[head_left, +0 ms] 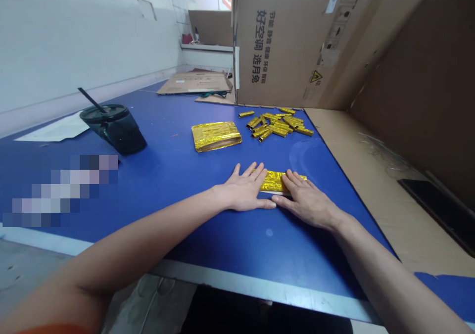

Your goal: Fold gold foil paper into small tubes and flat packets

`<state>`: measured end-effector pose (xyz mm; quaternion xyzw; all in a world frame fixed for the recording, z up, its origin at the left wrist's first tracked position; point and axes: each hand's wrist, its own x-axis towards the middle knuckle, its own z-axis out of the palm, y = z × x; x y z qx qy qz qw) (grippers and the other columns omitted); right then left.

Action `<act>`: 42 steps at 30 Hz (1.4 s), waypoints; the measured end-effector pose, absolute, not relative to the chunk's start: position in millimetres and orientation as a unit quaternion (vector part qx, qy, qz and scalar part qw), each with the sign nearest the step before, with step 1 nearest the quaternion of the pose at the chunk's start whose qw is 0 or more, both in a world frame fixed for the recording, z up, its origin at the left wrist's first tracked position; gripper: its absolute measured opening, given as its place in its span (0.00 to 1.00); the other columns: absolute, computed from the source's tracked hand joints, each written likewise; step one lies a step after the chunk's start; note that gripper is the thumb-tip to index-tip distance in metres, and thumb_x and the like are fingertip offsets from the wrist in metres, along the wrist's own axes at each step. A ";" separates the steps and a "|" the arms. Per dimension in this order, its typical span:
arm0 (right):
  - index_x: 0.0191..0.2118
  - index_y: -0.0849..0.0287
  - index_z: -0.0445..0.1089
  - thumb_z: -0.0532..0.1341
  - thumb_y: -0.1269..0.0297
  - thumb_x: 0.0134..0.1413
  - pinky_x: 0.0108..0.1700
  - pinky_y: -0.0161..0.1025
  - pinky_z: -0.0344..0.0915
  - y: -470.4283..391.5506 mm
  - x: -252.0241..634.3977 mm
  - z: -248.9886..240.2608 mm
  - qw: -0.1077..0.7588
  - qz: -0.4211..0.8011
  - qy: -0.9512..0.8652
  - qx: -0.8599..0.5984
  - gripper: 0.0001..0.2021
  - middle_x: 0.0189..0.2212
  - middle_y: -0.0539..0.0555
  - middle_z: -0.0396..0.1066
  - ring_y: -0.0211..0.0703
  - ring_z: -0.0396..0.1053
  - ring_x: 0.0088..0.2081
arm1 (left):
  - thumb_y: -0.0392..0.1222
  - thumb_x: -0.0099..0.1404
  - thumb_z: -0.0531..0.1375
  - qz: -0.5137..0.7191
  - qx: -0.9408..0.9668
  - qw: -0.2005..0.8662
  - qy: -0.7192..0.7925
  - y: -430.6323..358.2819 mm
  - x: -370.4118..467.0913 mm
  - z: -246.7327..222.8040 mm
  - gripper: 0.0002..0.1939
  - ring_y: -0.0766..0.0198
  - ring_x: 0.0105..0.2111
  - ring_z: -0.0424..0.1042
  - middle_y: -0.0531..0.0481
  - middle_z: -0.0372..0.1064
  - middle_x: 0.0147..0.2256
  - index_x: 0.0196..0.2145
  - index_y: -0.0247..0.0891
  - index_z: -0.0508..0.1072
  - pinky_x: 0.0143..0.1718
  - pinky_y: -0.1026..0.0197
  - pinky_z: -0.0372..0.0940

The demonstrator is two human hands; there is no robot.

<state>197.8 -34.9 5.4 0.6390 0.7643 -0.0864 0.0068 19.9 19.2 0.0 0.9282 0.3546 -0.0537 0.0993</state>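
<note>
A flat piece of shiny gold foil paper (275,180), with a pale lower edge, lies on the blue table near its front. My left hand (245,188) presses flat on the foil's left end, fingers stretched out. On its right end rests my right hand (306,195), also flat with fingers extended; the two thumbs nearly meet below the foil. Further back sits a stack of gold foil sheets (217,135), its layered edge facing me. To the right of that stack, several small rolled or folded gold foil pieces (278,123) are heaped together.
A dark cup (118,131) with a straw stands at the left, by a white sheet (55,128). Large cardboard (289,42) walls the back and right. A black phone-like slab (438,213) lies on cardboard at the right. Flattened cardboard (196,82) lies at the back.
</note>
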 end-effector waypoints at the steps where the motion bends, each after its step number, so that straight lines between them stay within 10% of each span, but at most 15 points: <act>1: 0.59 0.70 0.50 0.47 0.42 0.50 0.58 0.52 0.44 -34.2 201.2 6.8 0.004 -0.084 0.770 0.632 0.38 0.60 0.68 0.44 0.54 0.41 0.60 | 0.70 0.55 0.38 -0.056 0.927 0.099 0.357 19.6 19.3 1.0 0.48 0.49 0.61 0.27 0.39 0.25 0.61 0.61 0.30 0.36 0.55 0.37 0.32; 9: 0.51 0.62 0.61 0.51 0.66 0.52 0.41 0.41 0.64 -30.0 217.5 13.7 -0.026 -0.063 0.778 0.625 0.19 0.47 0.60 0.68 0.48 0.70 0.41 | 0.72 0.52 0.40 -0.054 0.928 0.106 0.352 24.2 14.4 0.9 0.50 0.48 0.61 0.28 0.39 0.26 0.62 0.61 0.31 0.36 0.55 0.38 0.32; 22: 0.47 0.62 0.67 0.54 0.49 0.50 0.52 0.47 0.57 -41.5 198.3 21.8 0.017 -0.035 0.839 0.543 0.24 0.55 0.65 0.57 0.54 0.57 0.55 | 0.71 0.49 0.47 -0.135 0.912 0.047 0.385 18.6 10.3 22.1 0.52 0.46 0.60 0.40 0.31 0.38 0.60 0.59 0.26 0.46 0.56 0.41 0.38; 31: 0.42 0.59 0.71 0.49 0.65 0.56 0.45 0.42 0.63 -44.1 181.5 15.0 -0.004 0.007 0.831 0.556 0.15 0.47 0.58 0.68 0.47 0.68 0.46 | 0.67 0.53 0.49 -0.105 0.911 -0.005 0.399 14.3 9.2 21.3 0.45 0.45 0.56 0.52 0.28 0.50 0.56 0.55 0.23 0.56 0.52 0.51 0.52; 35: 0.38 0.58 0.72 0.49 0.66 0.55 0.40 0.39 0.63 -42.3 186.2 12.8 -0.090 -0.019 0.818 0.568 0.14 0.39 0.56 0.73 0.45 0.70 0.40 | 0.68 0.50 0.51 -0.089 0.915 -0.006 0.394 18.2 5.3 24.1 0.44 0.47 0.53 0.57 0.31 0.55 0.54 0.52 0.27 0.61 0.48 0.55 0.55; 42: 0.23 0.61 0.65 0.56 0.56 0.46 0.21 0.32 0.54 -28.4 200.4 10.0 -0.351 -0.351 0.617 0.610 0.13 0.16 0.46 0.61 0.33 0.58 0.18 | 0.40 0.57 0.50 0.059 0.900 0.197 0.384 36.5 -1.0 37.4 0.10 0.67 0.26 0.64 0.53 0.66 0.24 0.28 0.36 0.71 0.27 0.66 0.55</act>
